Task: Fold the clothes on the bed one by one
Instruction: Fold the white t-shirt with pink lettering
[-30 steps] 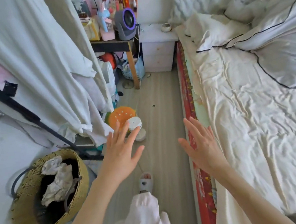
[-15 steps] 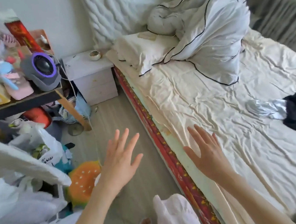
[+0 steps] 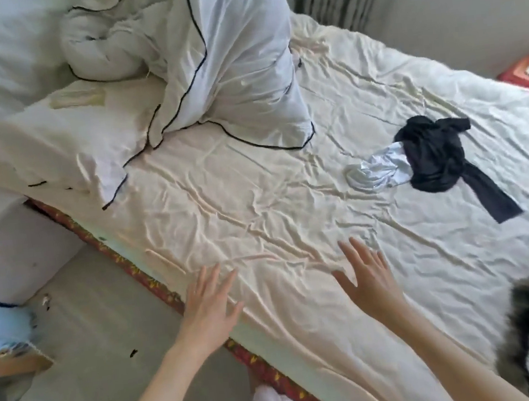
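Lying crumpled on the cream sheet of the bed, the black garment sits well beyond the right hand's fingertips, up and to their right. One long strip of it stretches away from the bunched part toward the bed's near right side, and that strip gives its long axis. A pale blue-white garment touches its left edge, wadded up. No writing or label can be read on either piece. The left hand hovers over the near edge of the mattress, fingers straight and spread, holding nothing. The right hand is over the sheet, fingers likewise spread and empty. Far past the fingertips a white duvet with dark piping is heaped beside a pillow.
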`<move>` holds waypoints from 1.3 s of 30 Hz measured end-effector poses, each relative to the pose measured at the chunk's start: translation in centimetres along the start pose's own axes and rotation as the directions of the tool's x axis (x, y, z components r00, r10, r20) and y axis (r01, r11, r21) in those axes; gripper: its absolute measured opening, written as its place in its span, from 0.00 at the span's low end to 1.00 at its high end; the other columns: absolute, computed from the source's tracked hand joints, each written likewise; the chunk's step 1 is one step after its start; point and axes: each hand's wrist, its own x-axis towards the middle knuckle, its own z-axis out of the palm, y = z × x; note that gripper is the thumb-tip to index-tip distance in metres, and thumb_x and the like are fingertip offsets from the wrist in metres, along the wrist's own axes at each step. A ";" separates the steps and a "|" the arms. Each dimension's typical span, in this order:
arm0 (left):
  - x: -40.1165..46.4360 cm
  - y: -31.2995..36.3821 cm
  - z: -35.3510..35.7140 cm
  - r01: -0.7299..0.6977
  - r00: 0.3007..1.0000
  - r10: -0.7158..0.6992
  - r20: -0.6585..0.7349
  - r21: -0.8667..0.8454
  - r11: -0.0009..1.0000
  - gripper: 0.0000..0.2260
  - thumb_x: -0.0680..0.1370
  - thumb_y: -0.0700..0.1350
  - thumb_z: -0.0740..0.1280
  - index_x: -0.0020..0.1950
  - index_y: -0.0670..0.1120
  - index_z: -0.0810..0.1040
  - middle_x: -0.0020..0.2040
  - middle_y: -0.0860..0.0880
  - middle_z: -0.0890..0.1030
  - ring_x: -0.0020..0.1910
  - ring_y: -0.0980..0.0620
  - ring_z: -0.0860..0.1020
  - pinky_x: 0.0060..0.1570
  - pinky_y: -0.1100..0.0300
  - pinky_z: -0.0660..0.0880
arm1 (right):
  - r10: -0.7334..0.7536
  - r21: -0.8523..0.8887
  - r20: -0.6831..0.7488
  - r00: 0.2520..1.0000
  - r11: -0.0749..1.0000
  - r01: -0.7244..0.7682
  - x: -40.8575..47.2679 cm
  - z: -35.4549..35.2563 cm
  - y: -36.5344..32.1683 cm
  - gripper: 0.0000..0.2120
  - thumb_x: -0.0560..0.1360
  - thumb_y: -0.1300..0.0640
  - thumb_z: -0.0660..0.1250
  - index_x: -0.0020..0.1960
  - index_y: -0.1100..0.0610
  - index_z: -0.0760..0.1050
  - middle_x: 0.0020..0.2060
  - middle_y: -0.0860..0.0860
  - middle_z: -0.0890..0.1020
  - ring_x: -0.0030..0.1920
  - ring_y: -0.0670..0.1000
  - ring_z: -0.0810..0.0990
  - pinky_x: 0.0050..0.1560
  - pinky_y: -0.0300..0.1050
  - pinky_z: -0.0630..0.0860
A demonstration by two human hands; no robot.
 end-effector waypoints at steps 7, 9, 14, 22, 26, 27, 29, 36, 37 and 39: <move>18.5 1.9 0.2 -0.092 0.992 0.082 0.100 0.106 0.990 0.26 0.82 0.54 0.53 0.78 0.54 0.46 0.78 0.49 0.44 0.77 0.48 0.40 0.73 0.50 0.42 | 0.228 -0.059 -0.015 0.974 0.972 -0.228 13.8 1.7 7.8 0.27 0.77 0.46 0.62 0.71 0.58 0.67 0.69 0.61 0.69 0.69 0.64 0.68 0.67 0.62 0.62; 22.8 2.3 1.7 -0.108 0.986 0.084 0.141 0.175 0.979 0.27 0.82 0.52 0.54 0.78 0.54 0.46 0.78 0.49 0.44 0.77 0.47 0.41 0.74 0.49 0.44 | 0.263 -0.095 0.018 0.965 0.961 -0.260 17.2 2.7 9.7 0.27 0.78 0.48 0.62 0.73 0.58 0.65 0.71 0.61 0.67 0.70 0.63 0.66 0.68 0.59 0.61; 31.8 2.7 7.9 -0.147 0.942 0.057 0.332 0.251 0.957 0.33 0.80 0.53 0.59 0.77 0.55 0.41 0.78 0.49 0.40 0.77 0.49 0.39 0.74 0.47 0.44 | 0.347 -0.168 0.093 0.933 0.929 -0.329 25.0 5.9 15.8 0.27 0.79 0.48 0.59 0.75 0.55 0.58 0.74 0.58 0.62 0.72 0.60 0.61 0.71 0.54 0.59; 38.1 2.4 15.1 -0.100 0.940 -0.032 0.340 0.364 0.926 0.43 0.74 0.61 0.65 0.76 0.57 0.37 0.77 0.48 0.36 0.76 0.48 0.37 0.72 0.42 0.46 | 0.352 -0.123 -0.164 0.922 0.920 -0.373 35.6 8.8 22.3 0.29 0.77 0.54 0.63 0.75 0.58 0.57 0.72 0.60 0.62 0.69 0.62 0.63 0.61 0.59 0.67; 38.3 2.2 15.8 -0.091 0.949 -0.033 0.314 0.371 0.924 0.43 0.73 0.60 0.65 0.76 0.58 0.37 0.77 0.49 0.36 0.76 0.49 0.38 0.72 0.42 0.46 | 0.457 -0.075 -0.120 0.881 0.881 -0.468 39.4 10.4 24.6 0.22 0.78 0.53 0.62 0.70 0.58 0.67 0.68 0.60 0.67 0.64 0.63 0.67 0.58 0.54 0.67; 38.3 2.2 15.8 -0.084 0.954 -0.031 0.300 0.362 0.928 0.43 0.73 0.60 0.66 0.76 0.58 0.38 0.77 0.50 0.36 0.76 0.49 0.38 0.72 0.42 0.46 | 0.460 -0.076 -0.145 0.876 0.877 -0.474 39.6 10.7 24.8 0.17 0.78 0.55 0.61 0.64 0.60 0.73 0.64 0.61 0.71 0.62 0.63 0.69 0.55 0.52 0.67; 38.4 2.2 15.8 -0.081 0.955 -0.032 0.295 0.363 0.928 0.43 0.73 0.60 0.66 0.76 0.58 0.38 0.78 0.50 0.37 0.76 0.48 0.38 0.72 0.42 0.46 | 0.454 -0.043 -0.210 0.866 0.880 -0.473 39.3 11.2 24.6 0.12 0.78 0.59 0.61 0.53 0.65 0.79 0.57 0.62 0.75 0.57 0.63 0.73 0.50 0.50 0.67; 39.5 2.0 13.8 -0.131 0.896 0.000 0.444 0.265 0.955 0.42 0.75 0.58 0.66 0.77 0.58 0.39 0.77 0.50 0.36 0.77 0.48 0.39 0.72 0.43 0.48 | 0.263 0.205 -0.321 0.910 0.957 -0.205 33.1 11.5 17.6 0.08 0.74 0.65 0.68 0.52 0.65 0.82 0.47 0.60 0.82 0.47 0.62 0.79 0.48 0.49 0.71; 39.9 1.8 13.1 -0.148 0.877 0.022 0.479 0.227 0.963 0.40 0.75 0.58 0.66 0.77 0.58 0.42 0.78 0.49 0.38 0.77 0.48 0.40 0.72 0.44 0.50 | 0.226 0.233 -0.326 0.918 0.960 -0.153 31.8 11.7 16.1 0.08 0.73 0.65 0.68 0.51 0.64 0.82 0.45 0.59 0.82 0.45 0.62 0.80 0.47 0.48 0.73; 40.0 1.7 11.1 -0.101 0.865 0.086 0.494 0.002 0.995 0.33 0.76 0.58 0.63 0.77 0.54 0.53 0.79 0.47 0.48 0.77 0.49 0.50 0.71 0.50 0.54 | 0.137 0.262 -0.305 0.942 0.963 -0.055 29.1 12.5 13.1 0.08 0.71 0.64 0.68 0.49 0.64 0.83 0.43 0.58 0.83 0.42 0.60 0.82 0.46 0.47 0.76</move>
